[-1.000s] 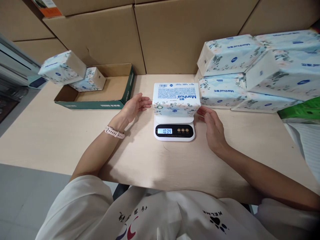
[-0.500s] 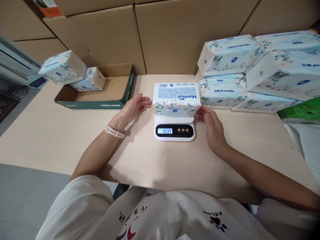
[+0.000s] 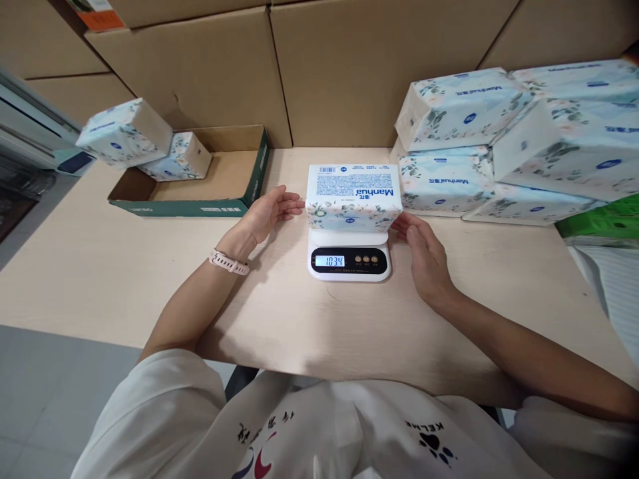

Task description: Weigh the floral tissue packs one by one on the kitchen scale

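A pack of tissues (image 3: 353,197), white and pale blue with a floral print, rests on a white digital kitchen scale (image 3: 349,274). The lit display reads 103.4. Just left of the pack is my left hand (image 3: 272,211), open, its fingers stretched toward the wrapper and a pale band on the wrist. On the other side my right hand (image 3: 426,259) is open too, with its fingertips partly hidden behind the pack's right corner. Whether those fingertips touch the pack I cannot tell. Neither hand holds anything.
At the left, a shallow green cardboard box (image 3: 200,209) holds a tissue pack (image 3: 182,158), with another tissue pack (image 3: 124,135) tilted on top. Several stacked tissue packs (image 3: 444,179) stand at the right, near green packaging (image 3: 599,221). Large cartons (image 3: 349,73) line the table's (image 3: 319,332) back.
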Motion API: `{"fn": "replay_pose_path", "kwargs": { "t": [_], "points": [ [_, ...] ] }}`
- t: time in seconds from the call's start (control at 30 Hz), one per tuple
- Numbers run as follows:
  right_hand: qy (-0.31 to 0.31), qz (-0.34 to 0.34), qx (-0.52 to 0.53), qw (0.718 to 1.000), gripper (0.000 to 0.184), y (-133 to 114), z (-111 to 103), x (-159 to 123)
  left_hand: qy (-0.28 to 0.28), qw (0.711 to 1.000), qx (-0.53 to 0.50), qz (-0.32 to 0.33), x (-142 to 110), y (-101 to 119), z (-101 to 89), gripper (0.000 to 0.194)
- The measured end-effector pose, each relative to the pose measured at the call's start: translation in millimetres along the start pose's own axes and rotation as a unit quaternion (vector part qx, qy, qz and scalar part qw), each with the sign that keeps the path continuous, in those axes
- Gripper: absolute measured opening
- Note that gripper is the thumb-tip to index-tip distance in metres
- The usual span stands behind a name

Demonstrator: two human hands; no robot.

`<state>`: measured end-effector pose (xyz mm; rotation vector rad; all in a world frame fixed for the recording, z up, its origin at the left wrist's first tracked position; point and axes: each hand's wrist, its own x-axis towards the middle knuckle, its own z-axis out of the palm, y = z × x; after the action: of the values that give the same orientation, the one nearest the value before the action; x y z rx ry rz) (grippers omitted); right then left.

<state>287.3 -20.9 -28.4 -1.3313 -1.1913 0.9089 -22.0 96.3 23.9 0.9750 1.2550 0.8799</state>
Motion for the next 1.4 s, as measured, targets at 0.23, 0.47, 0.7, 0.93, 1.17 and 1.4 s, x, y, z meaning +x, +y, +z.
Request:
{"fn": "replay_pose_path", "kwargs": {
  "t": [0.23,0.47,0.7,0.93,1.17,1.4],
  "points": [
    [-0.007,-0.001,0.0,1.0,0.051,0.2,0.3,-0.1,-0.005,1.0,-0.009,0.002,-0.3,0.3,-0.1,0.028],
    [-0.003,0.006,0.003,1.0,0.058,-3.4,1.2,-0.2,-0.003,1.0,-0.015,-0.002,0.9,-0.3,-0.4,0.026],
    [-0.003,0.014,0.001,1.0,0.06,-3.6,0.5,-0.8,-0.003,1.0,-0.026,-0.013,-1.4,2.4,2.2,0.024],
    [-0.003,0.011,-0.002,1.0,0.059,-2.6,0.5,-0.2,0.0,0.999,-0.032,-0.019,-2.9,3.6,3.7,0.025],
    [-0.005,0.0,-0.005,1.0,0.055,-0.7,-0.1,-0.1,0.003,0.999,-0.031,-0.019,-4.4,5.0,5.2,0.025],
    [-0.009,0.002,-0.011,1.0,0.056,0.0,-0.2,0.1,0.003,1.0,-0.028,-0.014,-3.7,4.1,5.1,0.022]
  ]
}}
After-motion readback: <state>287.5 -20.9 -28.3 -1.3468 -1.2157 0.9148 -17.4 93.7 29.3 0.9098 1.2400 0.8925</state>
